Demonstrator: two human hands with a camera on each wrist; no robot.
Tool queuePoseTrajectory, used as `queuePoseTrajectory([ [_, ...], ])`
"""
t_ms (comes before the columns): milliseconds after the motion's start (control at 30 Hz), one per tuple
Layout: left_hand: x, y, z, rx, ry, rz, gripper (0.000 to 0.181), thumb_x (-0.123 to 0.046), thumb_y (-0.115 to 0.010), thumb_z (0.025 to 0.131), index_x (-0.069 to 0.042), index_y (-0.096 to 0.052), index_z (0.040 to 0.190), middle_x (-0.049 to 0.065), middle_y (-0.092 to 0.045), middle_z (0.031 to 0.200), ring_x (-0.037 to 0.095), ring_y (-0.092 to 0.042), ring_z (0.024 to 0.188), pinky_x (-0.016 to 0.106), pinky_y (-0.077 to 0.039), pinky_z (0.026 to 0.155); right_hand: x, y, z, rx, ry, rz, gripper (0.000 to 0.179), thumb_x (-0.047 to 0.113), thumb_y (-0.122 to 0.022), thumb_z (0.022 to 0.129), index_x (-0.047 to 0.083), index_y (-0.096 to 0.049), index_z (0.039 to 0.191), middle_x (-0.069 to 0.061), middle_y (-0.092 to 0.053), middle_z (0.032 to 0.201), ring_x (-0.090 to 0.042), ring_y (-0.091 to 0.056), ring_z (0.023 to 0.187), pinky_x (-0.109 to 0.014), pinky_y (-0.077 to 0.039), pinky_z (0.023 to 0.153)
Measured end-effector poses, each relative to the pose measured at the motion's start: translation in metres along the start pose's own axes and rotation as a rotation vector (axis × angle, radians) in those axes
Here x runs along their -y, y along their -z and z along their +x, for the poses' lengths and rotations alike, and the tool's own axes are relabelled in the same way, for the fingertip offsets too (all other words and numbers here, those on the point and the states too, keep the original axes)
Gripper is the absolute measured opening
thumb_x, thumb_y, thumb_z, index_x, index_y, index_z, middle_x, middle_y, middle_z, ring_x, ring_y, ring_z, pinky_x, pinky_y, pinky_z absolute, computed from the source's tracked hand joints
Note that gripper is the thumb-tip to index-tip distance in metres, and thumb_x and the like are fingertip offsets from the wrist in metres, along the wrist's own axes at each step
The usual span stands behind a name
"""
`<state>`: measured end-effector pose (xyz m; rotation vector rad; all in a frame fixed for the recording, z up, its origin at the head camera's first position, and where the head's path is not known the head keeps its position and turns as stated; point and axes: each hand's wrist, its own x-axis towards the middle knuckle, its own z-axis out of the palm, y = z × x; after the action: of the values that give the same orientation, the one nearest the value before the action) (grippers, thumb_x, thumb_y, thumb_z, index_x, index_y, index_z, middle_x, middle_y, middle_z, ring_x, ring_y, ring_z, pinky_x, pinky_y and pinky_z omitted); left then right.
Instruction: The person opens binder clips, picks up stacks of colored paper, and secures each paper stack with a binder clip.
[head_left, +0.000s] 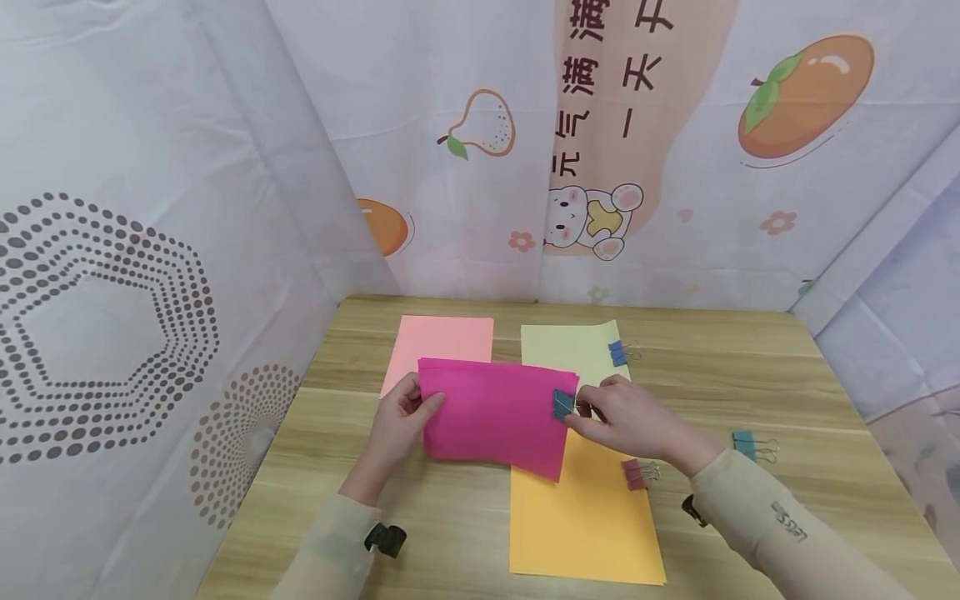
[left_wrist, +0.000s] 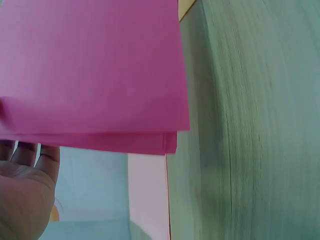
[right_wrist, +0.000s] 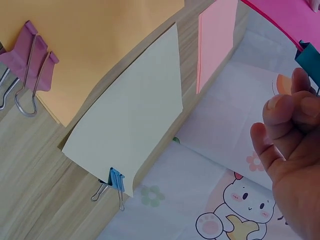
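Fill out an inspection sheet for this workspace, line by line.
Surface: wood-grain table, no spill seen.
Job's things: magenta sheets held raised, dark teal clip at their right edge; yellow-green sheets with blue clip; orange sheets with mauve clip; light pink sheets, no clip seen; loose teal clip lying at the right.
Clutter: nothing seen.
Hands: left hand pinches the magenta sheets' left edge; right hand holds the dark teal clip.
Cables: nothing seen.
Surroundings: printed white cloth hanging behind and beside the table.
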<state>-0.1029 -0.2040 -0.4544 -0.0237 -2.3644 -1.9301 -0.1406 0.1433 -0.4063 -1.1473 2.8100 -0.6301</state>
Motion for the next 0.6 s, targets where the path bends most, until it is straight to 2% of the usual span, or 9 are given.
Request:
queuePoseTrajectory([
  [233, 0.0027, 0.0061, 0.0001, 0.024, -0.010, 0.041, 0.012, -0.015, -0.069, 0.099, -0.005, -0.063, 0.102, 0.008, -0.062, 0.088, 0.017, -0.055, 0.079, 0.024, -0.048, 0.070, -0.0008, -0.0008, 0.0030, 0.009, -0.004, 0.069, 0.025, 0.035, -0.067, 0.096, 0.024, -0.058, 0.076, 0.017, -0.038, 0.056, -0.003, -0.037, 0.059, -0.023, -0.034, 0.058],
  [400, 0.0018, 0.0078, 0.0001, 0.030, 0.033, 0.050, 0.011, -0.016, -0.070, 0.099, -0.007, -0.066, 0.103, 0.009, -0.064, 0.090, 0.019, -0.057, 0.081, 0.025, -0.050, 0.070, -0.0037, -0.0005, 0.0039, 0.035, 0.001, 0.146, 0.022, 0.033, -0.068, 0.096, 0.019, -0.062, 0.081, 0.015, -0.035, 0.055, 0.001, -0.032, 0.052, -0.021, -0.032, 0.054],
  [600, -0.0003, 0.0082, 0.0005, 0.023, 0.082, 0.049, 0.009, -0.013, -0.070, 0.098, -0.005, -0.067, 0.101, 0.011, -0.065, 0.087, 0.021, -0.058, 0.078, 0.026, -0.050, 0.069, -0.0066, -0.0011, 0.0037, 0.072, -0.049, 0.196, 0.023, 0.038, -0.067, 0.098, 0.018, -0.064, 0.088, 0.015, -0.035, 0.055, 0.001, -0.033, 0.051, -0.021, -0.034, 0.054],
])
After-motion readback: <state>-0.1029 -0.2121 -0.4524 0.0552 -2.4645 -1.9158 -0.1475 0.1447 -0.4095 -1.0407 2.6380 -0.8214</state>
